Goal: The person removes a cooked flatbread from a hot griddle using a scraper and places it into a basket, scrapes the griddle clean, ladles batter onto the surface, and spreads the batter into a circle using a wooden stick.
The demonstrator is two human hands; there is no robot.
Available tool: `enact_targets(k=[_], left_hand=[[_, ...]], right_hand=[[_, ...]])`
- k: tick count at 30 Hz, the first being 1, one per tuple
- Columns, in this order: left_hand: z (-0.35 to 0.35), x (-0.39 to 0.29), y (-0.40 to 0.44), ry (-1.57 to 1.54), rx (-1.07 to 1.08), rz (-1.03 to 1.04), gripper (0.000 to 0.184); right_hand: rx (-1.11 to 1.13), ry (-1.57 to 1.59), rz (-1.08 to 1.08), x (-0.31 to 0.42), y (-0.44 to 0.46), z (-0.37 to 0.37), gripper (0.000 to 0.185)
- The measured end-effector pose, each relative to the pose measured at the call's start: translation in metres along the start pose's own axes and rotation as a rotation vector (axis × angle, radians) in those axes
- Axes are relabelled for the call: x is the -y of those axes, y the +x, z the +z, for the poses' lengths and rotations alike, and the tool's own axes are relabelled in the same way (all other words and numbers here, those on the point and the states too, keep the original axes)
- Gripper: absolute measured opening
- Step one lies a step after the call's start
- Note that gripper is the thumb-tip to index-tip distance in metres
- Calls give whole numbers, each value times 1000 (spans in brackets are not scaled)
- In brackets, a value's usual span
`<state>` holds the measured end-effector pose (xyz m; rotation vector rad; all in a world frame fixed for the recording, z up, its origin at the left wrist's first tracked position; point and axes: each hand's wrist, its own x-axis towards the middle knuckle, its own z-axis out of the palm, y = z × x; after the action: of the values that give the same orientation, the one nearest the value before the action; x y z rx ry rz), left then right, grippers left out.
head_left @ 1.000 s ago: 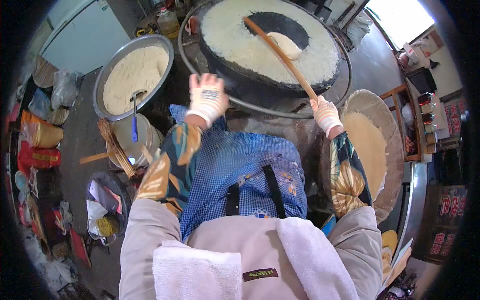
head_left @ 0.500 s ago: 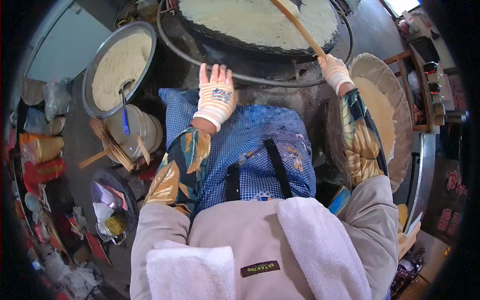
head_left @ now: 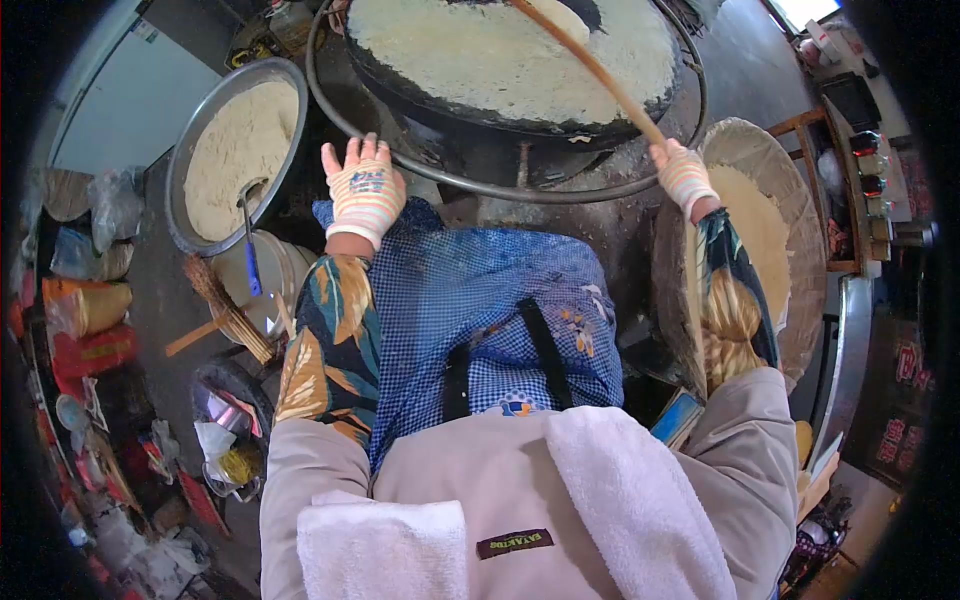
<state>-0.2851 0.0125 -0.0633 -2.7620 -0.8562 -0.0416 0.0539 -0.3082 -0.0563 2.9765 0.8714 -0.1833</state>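
My right hand (head_left: pixel 684 178), in a striped glove with bare fingertips, is closed around the lower end of a long wooden handle (head_left: pixel 600 75). The handle slants up and left across a large round griddle (head_left: pixel 500 60) coated with pale batter. Its far end leaves the top of the view. In a matching glove, my left hand (head_left: pixel 367 195) has its fingers stretched out at the metal ring (head_left: pixel 440 178) that circles the griddle. Its fingertips are at the bar; whether they press on it I cannot tell.
To the left, a metal basin (head_left: pixel 180 170) of pale dough-like mix holds a blue-handled ladle (head_left: pixel 251 255). Below it are a white bucket (head_left: pixel 290 265) and a straw brush (head_left: pixel 225 305). At the right stands a lined round basket (head_left: pixel 800 300) with a pale flat sheet (head_left: pixel 755 225) inside.
My left hand has slid left along the ring. My right hand has shifted slightly right and down, and the handle's upper part has swung left. A dark patch shows at the griddle's top.
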Motion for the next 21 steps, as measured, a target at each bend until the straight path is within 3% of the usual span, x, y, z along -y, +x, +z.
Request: enact_targets(k=[2, 6, 9, 13, 17, 18, 19, 21], left_hand=[[0, 9, 9, 32, 26, -31, 49], [-4, 26, 29, 50, 192, -125, 54], [-2, 41, 47, 40, 268, -192, 56], [-14, 69, 76, 81, 405, -231, 62], [-27, 38, 56, -116, -15, -64, 50], [-25, 17, 38, -202, -163, 50, 48], [-26, -9, 18, -292, -310, 172, 46], [-55, -62, -19, -379, -105, 315, 52]], right_hand=[[-67, -24, 56, -21, 18, 8, 43], [-131, 49, -100, -4, 5, -5, 39], [20, -9, -163, -7, -26, -2, 39], [-77, 70, 12, -56, 3, 11, 38], [-38, 5, -56, -30, -5, -10, 38], [-72, -29, -113, -30, -11, -4, 38], [39, -16, -61, -21, -21, -14, 38], [-31, 88, 12, -34, -16, 1, 38]])
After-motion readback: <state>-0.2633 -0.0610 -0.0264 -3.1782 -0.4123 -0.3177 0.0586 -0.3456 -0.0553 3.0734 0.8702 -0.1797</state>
